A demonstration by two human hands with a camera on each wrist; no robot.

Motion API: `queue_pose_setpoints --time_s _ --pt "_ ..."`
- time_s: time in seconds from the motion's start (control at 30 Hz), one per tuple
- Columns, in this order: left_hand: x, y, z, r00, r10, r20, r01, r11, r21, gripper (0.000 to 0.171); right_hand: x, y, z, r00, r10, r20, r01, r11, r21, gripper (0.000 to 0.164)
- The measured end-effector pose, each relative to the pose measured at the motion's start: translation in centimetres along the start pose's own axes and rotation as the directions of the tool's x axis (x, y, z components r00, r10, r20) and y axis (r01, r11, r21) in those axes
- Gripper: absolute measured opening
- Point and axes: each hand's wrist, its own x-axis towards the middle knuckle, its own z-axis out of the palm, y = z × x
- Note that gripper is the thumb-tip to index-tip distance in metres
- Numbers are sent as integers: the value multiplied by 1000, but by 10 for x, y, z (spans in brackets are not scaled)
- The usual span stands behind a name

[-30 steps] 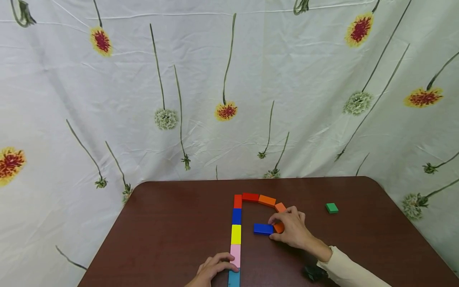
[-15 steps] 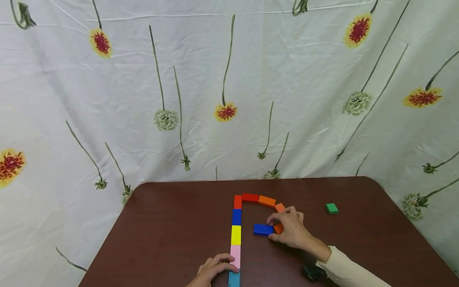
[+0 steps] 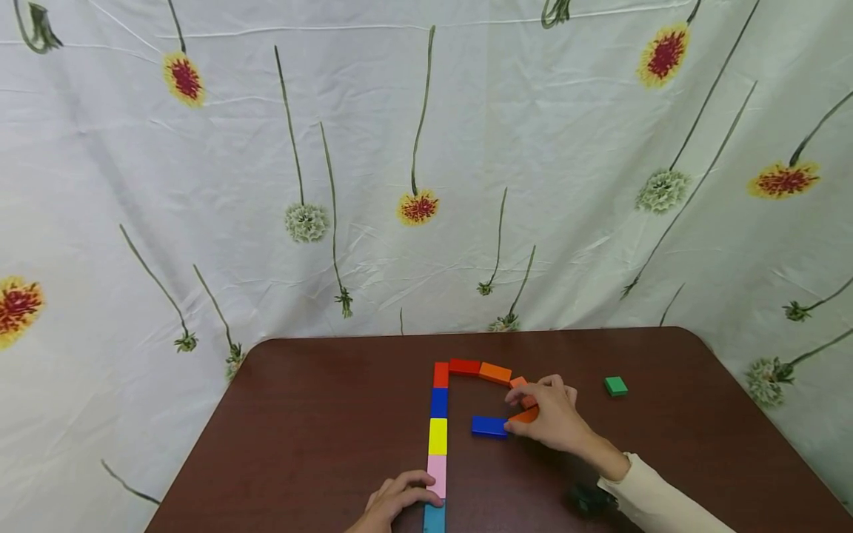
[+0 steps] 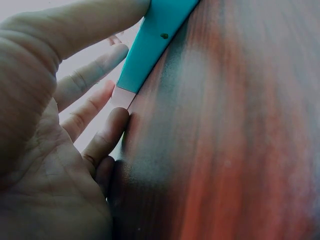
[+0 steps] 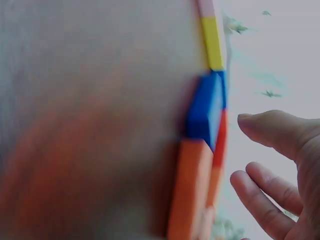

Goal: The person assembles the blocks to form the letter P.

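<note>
My left hand (image 3: 396, 503) lies beside the straight column of blocks, fingertips at the pink block (image 3: 436, 476) and thumb on the light blue block (image 3: 435, 520). In the left wrist view its fingers lean loosely along the light blue block (image 4: 150, 55). Over the curve's right side, my right hand (image 3: 553, 418) has thumb and fingers spread around an orange block (image 3: 524, 416), which it partly hides. That block meets the right end of a blue block (image 3: 489, 426). The right wrist view shows the thumb and fingers (image 5: 250, 192) apart with nothing between them.
Yellow (image 3: 437, 437), blue (image 3: 439, 403) and red (image 3: 441, 375) blocks continue the column upward. From its top, a red block (image 3: 464, 367) and an orange block (image 3: 495, 373) curve right. A green block (image 3: 616, 386) lies alone. A dark object (image 3: 589, 500) is near the right sleeve.
My right hand has shifted slightly right, its fingers spreading off the orange block, which now sits more slanted and shows more of itself. The left hand has stayed put.
</note>
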Motion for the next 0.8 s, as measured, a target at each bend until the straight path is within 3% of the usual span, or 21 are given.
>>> queue_pose_setpoints --time_s 0.17,0.37,0.63,0.8 --pt "-1 1 -1 1000 -5 5 5 1000 -5 39 -1 18 -24 996 46 -77 -45 999 3 28" --pt "-1 1 0 1000 -14 11 14 1000 -8 39 -7 51 -56 991 36 -129 -37 999 -8 28" --pt "-1 1 -1 1000 3 9 -3 1000 -2 40 -25 86 -89 984 134 -118 -139 989 -40 27" --pt "-1 0 -2 1000 18 6 -18 1000 8 42 -33 111 -103 984 157 -82 -163 984 -73 29"
